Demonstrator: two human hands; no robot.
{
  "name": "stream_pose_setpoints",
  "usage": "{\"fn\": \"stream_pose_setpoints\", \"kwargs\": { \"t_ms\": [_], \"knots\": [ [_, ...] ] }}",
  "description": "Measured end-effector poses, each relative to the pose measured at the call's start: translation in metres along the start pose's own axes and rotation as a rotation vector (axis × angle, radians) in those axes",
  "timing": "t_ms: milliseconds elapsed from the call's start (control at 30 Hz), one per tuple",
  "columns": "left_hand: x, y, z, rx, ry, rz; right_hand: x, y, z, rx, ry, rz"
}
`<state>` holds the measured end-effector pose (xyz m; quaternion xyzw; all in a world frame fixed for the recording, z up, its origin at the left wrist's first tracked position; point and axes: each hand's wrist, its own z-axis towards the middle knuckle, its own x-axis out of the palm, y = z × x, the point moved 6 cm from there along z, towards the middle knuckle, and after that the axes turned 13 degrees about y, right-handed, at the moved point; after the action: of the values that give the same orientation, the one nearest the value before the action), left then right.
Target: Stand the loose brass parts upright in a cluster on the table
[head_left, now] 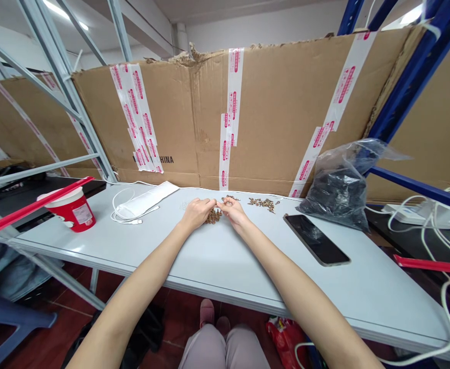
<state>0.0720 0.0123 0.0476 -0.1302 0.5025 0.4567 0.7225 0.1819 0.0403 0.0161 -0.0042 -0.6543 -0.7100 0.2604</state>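
Observation:
My left hand (197, 212) and my right hand (234, 211) meet fingertip to fingertip over the table, both closed in a pinch. Whatever they hold between the tips is too small to make out. Just below the fingers lies a pile of small brass-coloured metal pieces (212, 217), partly covered by my hands. A second scatter of similar brass-coloured pieces (262, 204) is spread to the right of my right hand. A few more small pieces (230, 197) show behind my right fingers. Left of my left hand are faint, clear-looking bits (184, 206).
The light-grey table (225, 266) backs onto a taped cardboard wall (271, 113). A phone (317, 239) and a plastic bag of dark material (338, 189) are at right. A red cup (79, 211), white cable (122, 218) and flat white packet (148, 200) are at left.

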Motion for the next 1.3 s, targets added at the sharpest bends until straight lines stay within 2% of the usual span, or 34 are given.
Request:
{"fn": "stream_pose_setpoints", "kwargs": {
  "t_ms": [200, 367, 533, 867, 1133, 1300],
  "knots": [
    [-0.006, 0.004, -0.003, -0.015, -0.070, 0.088, 0.009, -0.006, -0.004, 0.079, 0.030, 0.121],
    [-0.008, 0.007, -0.006, -0.015, -0.113, 0.106, 0.019, -0.002, -0.009, 0.128, 0.199, -0.026],
    [-0.007, 0.004, -0.006, 0.008, -0.091, 0.103, 0.017, 0.006, -0.009, 0.078, 0.181, -0.051],
    [-0.007, 0.005, -0.004, -0.038, -0.041, 0.014, 0.017, 0.003, -0.009, 0.140, 0.220, -0.005],
    [0.000, 0.003, -0.003, 0.004, -0.001, -0.034, 0.007, 0.010, -0.006, 0.059, 0.188, -0.087],
    [-0.005, 0.003, -0.002, -0.026, -0.034, -0.004, 0.013, 0.014, -0.006, 0.032, 0.231, -0.100]
  ]
}}
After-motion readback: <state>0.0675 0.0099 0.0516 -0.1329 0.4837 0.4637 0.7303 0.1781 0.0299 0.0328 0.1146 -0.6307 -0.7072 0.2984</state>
